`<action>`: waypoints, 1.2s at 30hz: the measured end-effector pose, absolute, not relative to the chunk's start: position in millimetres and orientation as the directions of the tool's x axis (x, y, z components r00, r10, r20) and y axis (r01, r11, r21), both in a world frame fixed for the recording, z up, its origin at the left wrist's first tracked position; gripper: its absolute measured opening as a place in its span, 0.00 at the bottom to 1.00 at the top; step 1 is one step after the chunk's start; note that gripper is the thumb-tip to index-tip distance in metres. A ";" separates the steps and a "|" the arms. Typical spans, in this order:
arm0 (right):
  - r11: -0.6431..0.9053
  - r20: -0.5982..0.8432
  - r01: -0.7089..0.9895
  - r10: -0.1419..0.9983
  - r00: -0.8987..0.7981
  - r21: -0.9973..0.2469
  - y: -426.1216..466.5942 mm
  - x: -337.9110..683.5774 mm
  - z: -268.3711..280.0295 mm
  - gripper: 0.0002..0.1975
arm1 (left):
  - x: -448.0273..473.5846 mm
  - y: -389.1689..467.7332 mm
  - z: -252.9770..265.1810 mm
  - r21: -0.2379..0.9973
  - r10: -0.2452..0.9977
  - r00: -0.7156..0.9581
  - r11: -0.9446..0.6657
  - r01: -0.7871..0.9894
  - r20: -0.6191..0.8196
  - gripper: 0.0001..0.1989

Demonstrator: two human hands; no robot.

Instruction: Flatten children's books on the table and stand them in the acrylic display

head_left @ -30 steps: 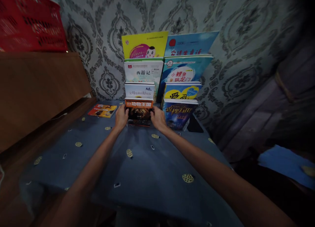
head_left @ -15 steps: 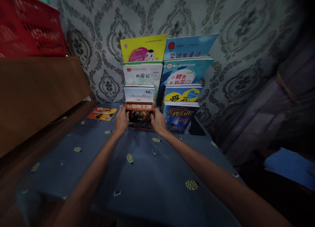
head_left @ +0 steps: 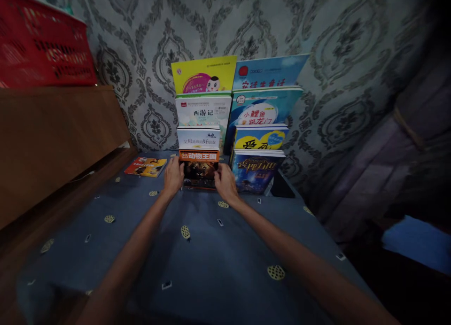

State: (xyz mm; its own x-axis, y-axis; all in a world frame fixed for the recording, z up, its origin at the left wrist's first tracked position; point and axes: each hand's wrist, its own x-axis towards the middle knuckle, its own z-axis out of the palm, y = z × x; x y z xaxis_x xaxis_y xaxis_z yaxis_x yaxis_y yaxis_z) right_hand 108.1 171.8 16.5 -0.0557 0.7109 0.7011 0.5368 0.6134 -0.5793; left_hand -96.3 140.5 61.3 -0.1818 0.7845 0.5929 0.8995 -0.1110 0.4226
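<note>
My left hand [head_left: 173, 177] and my right hand [head_left: 226, 182] close on the two side edges of a book with a lion cover and an orange top band [head_left: 199, 169]. It stands upright at the front of the left column of books. Behind it rise a pale book [head_left: 198, 137], a white book [head_left: 202, 110] and a yellow book [head_left: 204, 74]. Just right of my right hand, a dark blue book [head_left: 259, 174] fronts the second column, with a yellow-and-blue book [head_left: 259, 138], a teal book [head_left: 268, 104] and a blue book [head_left: 271, 70] behind.
An orange book [head_left: 145, 166] lies flat on the blue patterned tablecloth [head_left: 207, 264]. At left, a red basket [head_left: 49, 45] sits on a wooden cabinet [head_left: 63, 146]. A dark flat object [head_left: 282, 186] lies by the right column. Patterned wallpaper backs the table; a curtain [head_left: 380, 165] hangs right.
The view has tilted slightly, so the books appear a little lower. My right hand has slid a little lower along the lion book's edge, and more of its cover shows.
</note>
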 end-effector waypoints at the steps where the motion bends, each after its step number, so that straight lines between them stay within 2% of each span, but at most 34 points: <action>1: 0.619 0.706 0.536 0.706 -0.060 -0.574 171.1 108.4 15.1 0.13 | -96.0 140.1 61.6 0.415 0.783 -0.181 -0.107 0.904 0.595 0.05; 19: 0.558 0.663 0.563 0.748 -0.025 -0.609 171.7 102.5 3.1 0.19 | -99.1 142.5 59.6 0.394 0.780 -0.168 -0.107 0.913 0.602 0.06; 36: 0.591 0.680 0.515 0.733 -0.021 -0.621 172.9 101.4 0.2 0.21 | -100.0 144.4 54.1 0.460 0.739 -0.187 -0.183 0.869 0.647 0.07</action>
